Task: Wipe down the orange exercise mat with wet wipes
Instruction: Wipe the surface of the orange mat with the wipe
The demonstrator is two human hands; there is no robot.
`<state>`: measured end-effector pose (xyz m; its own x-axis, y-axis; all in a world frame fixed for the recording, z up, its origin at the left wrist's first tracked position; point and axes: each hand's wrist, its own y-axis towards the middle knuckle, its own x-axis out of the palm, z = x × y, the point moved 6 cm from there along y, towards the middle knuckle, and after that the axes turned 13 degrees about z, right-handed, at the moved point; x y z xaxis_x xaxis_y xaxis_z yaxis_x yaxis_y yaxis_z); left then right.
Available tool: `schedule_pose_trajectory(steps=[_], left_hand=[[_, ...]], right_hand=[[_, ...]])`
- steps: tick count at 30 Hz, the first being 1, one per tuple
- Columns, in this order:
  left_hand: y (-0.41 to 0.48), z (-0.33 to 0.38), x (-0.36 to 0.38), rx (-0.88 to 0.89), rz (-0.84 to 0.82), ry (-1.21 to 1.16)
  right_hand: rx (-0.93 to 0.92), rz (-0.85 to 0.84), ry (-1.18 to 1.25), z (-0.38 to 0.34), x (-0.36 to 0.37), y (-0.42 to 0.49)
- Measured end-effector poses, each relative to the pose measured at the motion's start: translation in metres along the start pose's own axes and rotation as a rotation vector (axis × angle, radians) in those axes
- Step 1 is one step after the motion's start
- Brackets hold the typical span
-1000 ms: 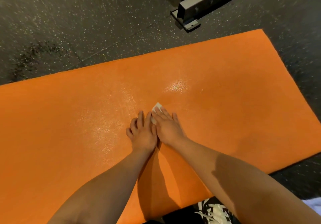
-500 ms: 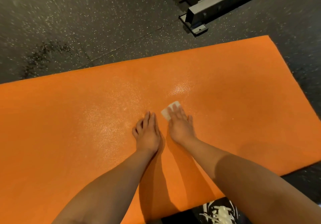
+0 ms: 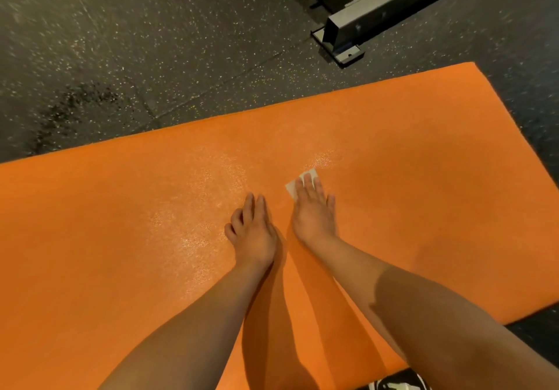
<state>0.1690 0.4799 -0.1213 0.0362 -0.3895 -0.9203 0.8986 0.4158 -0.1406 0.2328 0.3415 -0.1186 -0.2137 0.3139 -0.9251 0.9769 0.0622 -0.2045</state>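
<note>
Speckled gym flooring (image 3: 151, 41) carries the soft-looking orange exercise mat (image 3: 423, 193), where the right hand (image 3: 313, 217), grip flat, pins a limp, probably slippery wet wipe (image 3: 292, 189) under straight fingers (image 3: 308, 181), best pressed mid-sheet, while the left hand (image 3: 252, 235) rests alongside, loose and empty.

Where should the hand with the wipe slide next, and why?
Probably slide the right hand, pressing the wipe flat, toward the right end of the mat. The mat shines wet left of the wipe, while the right side looks dull, likely unwiped.
</note>
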Motion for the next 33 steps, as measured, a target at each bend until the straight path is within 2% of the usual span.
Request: schedule_pose_trajectory(steps=[4,5,6,9,10,12,15,17,21,22,26,28,30,33], left_hand=[[-0.005,-0.007,0.000,0.009,-0.019,-0.032],[-0.006,-0.007,0.001,0.019,-0.033,-0.026],[-0.006,-0.007,0.001,0.030,-0.044,-0.015],[-0.004,-0.004,-0.001,0.044,-0.064,0.008],[-0.006,-0.002,-0.001,0.039,-0.069,0.009],[-0.009,0.000,-0.002,0.030,-0.078,0.007],[-0.011,0.001,-0.005,0.026,-0.079,-0.017],[-0.009,0.000,-0.007,0.030,-0.070,-0.029],[0.000,-0.004,-0.015,0.055,-0.030,-0.004],[0.005,-0.006,-0.017,0.056,-0.018,-0.010],[0.016,-0.003,-0.015,0.050,0.022,-0.059],[0.015,0.005,-0.010,0.050,0.036,-0.067],[0.013,0.010,-0.006,0.065,0.015,-0.051],[0.011,0.010,-0.004,0.078,-0.016,-0.002]], right_hand=[[-0.384,-0.168,0.011,-0.042,0.010,-0.017],[-0.422,-0.163,-0.008,-0.039,0.010,-0.017],[-0.397,-0.129,-0.028,-0.032,0.008,-0.013],[-0.005,0.000,0.007,0.010,-0.004,-0.007],[0.066,0.016,0.013,0.017,-0.005,-0.012],[-0.007,-0.018,0.011,0.007,0.000,-0.028],[-0.315,-0.121,0.004,-0.021,0.014,-0.050],[-0.367,-0.124,-0.018,-0.020,0.014,-0.045],[-0.078,-0.024,-0.029,0.005,0.002,-0.015],[-0.055,-0.024,-0.012,0.001,0.002,-0.010],[-0.296,-0.115,0.005,-0.046,0.013,-0.003],[-0.327,-0.114,0.003,-0.047,0.013,0.001],[-0.242,-0.053,-0.011,-0.026,0.006,0.009],[0.028,0.034,-0.052,0.019,-0.009,0.018]])
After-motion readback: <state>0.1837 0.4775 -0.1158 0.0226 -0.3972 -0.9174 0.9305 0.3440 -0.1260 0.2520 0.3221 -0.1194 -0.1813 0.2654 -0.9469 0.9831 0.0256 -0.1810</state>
